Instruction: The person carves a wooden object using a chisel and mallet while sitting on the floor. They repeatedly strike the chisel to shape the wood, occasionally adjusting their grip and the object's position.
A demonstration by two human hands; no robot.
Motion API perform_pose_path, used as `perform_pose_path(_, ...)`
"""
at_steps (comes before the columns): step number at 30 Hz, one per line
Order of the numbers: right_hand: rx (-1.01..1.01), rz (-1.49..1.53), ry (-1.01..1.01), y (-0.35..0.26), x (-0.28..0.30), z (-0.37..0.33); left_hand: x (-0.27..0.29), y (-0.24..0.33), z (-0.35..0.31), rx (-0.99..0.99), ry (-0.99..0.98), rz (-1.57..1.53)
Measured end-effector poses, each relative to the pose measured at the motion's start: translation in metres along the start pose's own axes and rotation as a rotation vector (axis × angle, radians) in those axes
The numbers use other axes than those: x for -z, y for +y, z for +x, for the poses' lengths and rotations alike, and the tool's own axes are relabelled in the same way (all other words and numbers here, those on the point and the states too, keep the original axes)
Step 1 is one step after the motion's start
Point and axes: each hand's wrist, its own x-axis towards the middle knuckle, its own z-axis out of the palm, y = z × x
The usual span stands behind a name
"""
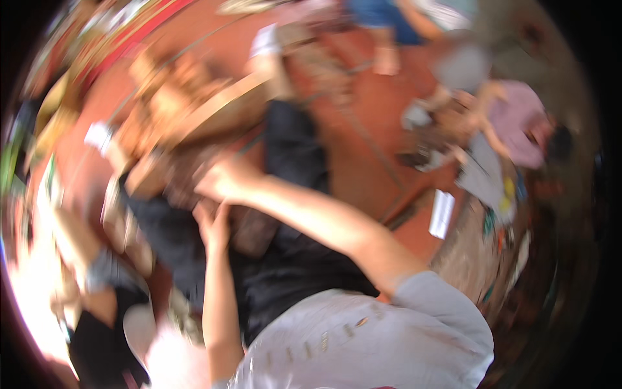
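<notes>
My right hand (225,180) reaches across my lap, its fingers curled in against a dark brown, cloth-like or lumpy thing (184,176). Motion blur hides what exactly lies in those fingers. Just below it, my left hand (212,225) is raised close to the same brown thing, its fingers too smeared to read. Another brown part (254,235) rests on my lap beside the left hand. Between my outstretched legs in black trousers stands a light wooden board or block (223,111), with several orange-brown wooden pieces (172,97) heaped behind it.
Red floor tiles (369,139) spread around me. A person in a pink top (518,123) sits at the right, handling things. Another person (103,292) sits close on my left. A white rectangular object (441,214) lies to my right. More people's arms show at the top.
</notes>
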Motion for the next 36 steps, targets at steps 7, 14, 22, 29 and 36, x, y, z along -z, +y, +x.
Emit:
perform_pose_path(7,0.008,0.111,0.121,-0.011,-0.006,-0.018,0.006,0.001,-0.014,0.033,-0.029,0.034)
perform_pose_path(14,0.045,0.133,0.033,0.0,-0.001,-0.019,-0.007,-0.005,-0.013,0.051,0.006,0.062)
perform_pose_path(22,0.001,0.145,0.013,-0.004,0.005,-0.017,-0.008,0.006,-0.013,0.097,0.007,0.135)
perform_pose_path(29,-0.112,0.252,0.004,-0.001,0.012,-0.009,-0.007,0.004,-0.011,0.086,0.003,0.092)
perform_pose_path(36,-0.32,0.683,-0.004,-0.005,0.012,-0.02,0.0,0.004,-0.009,0.164,-0.075,0.039)
